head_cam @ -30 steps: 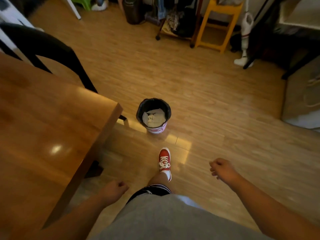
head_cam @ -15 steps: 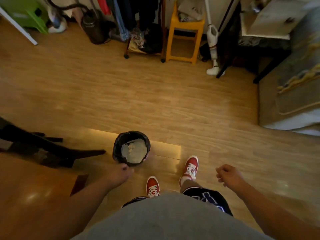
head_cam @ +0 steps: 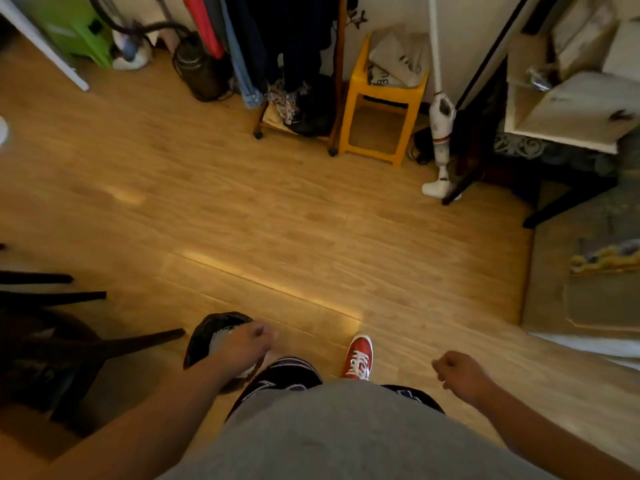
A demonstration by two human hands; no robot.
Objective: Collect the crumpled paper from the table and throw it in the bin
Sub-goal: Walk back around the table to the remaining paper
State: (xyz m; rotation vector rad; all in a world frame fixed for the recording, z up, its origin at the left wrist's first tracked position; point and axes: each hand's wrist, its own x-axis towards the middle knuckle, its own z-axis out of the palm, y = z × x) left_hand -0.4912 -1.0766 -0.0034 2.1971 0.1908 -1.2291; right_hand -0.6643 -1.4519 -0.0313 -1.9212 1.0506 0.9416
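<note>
The left hand [head_cam: 242,348] hangs directly above the bin [head_cam: 204,337], a small round container lined with a dark bag that stands on the wooden floor [head_cam: 277,220] near the person's feet, left of centre. Its fingers are curled into a loose fist, and nothing can be seen held in them. A pale patch of crumpled paper [head_cam: 217,338] shows inside the bin, just left of that hand and mostly covered by it. The right hand [head_cam: 457,374] is held out over the floor on the right, well apart from the bin, fingers closed into a fist with nothing visibly in them. Between the two hands, a red shoe [head_cam: 359,356] with white laces rests on the floor. Dark chair legs [head_cam: 86,341] reach in from the left edge, the nearest one ending just beside the bin. At the far side of the room stand a yellow stool [head_cam: 384,109], a clothes rack [head_cam: 294,64] on castors and a white stick vacuum [head_cam: 440,126].
</note>
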